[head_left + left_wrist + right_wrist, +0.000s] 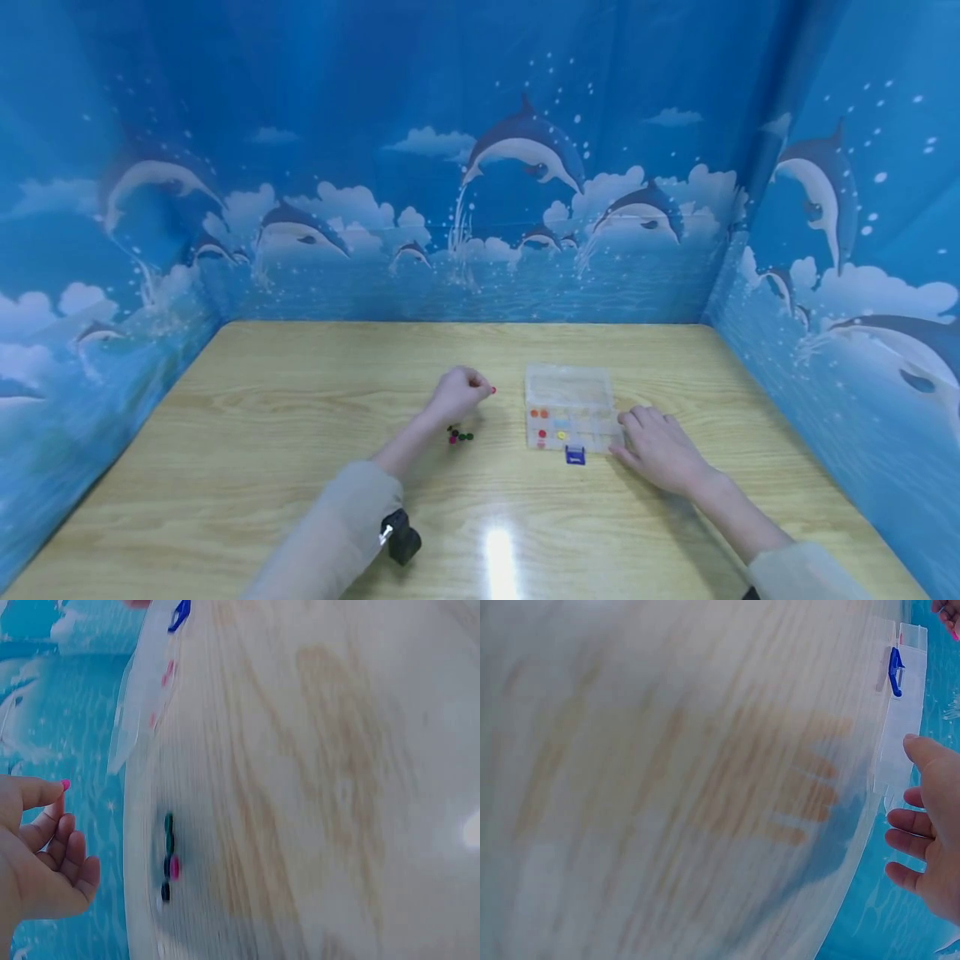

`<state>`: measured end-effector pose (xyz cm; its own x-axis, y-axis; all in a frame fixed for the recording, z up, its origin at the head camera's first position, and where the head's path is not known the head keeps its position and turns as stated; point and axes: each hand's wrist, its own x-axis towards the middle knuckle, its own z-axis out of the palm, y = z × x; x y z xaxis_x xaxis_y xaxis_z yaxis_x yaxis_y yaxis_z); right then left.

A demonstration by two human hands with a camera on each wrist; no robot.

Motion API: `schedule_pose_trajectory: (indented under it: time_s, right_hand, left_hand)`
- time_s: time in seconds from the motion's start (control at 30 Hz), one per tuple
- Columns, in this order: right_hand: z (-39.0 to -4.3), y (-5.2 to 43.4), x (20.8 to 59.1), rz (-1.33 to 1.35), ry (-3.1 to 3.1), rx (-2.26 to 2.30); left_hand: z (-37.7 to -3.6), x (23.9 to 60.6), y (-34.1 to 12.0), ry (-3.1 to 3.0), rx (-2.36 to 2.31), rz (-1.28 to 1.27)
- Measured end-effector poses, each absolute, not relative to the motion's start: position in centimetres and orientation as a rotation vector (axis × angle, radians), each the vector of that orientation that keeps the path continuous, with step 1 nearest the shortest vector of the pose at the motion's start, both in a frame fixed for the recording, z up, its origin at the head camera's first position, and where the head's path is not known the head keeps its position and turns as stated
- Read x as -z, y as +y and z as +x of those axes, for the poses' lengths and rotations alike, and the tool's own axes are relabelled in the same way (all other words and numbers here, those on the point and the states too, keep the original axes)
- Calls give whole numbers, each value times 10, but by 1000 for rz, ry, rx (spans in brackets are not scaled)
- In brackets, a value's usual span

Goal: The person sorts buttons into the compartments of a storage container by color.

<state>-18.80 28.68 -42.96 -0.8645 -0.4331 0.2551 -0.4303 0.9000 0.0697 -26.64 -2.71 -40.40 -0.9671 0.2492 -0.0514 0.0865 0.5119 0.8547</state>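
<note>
Pink bead (492,390) pinched in left hand (457,395), left of box (570,385).

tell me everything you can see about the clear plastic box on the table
The clear plastic compartment box lies flat on the wooden table, its lid open and laid back on the far side. Its compartments hold small orange, red and yellow beads. A blue latch sticks out at the near edge. The right hand rests at its right near corner, fingers relaxed; the left hand is apart from it, pinching a pink bead.
</note>
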Motion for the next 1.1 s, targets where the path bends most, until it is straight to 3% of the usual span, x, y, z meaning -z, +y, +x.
schedule_pose_trajectory:
  time_s: [0.27, 1.1]
  right_hand:
    - [-188, 287, 430, 647, -2801, 21]
    - [-186, 286, 430, 677, -2747, -6]
  left_hand:
    - [-256, 402, -3, 2532, -1443, 441]
    - [-250, 411, 53, 2553, -1411, 525]
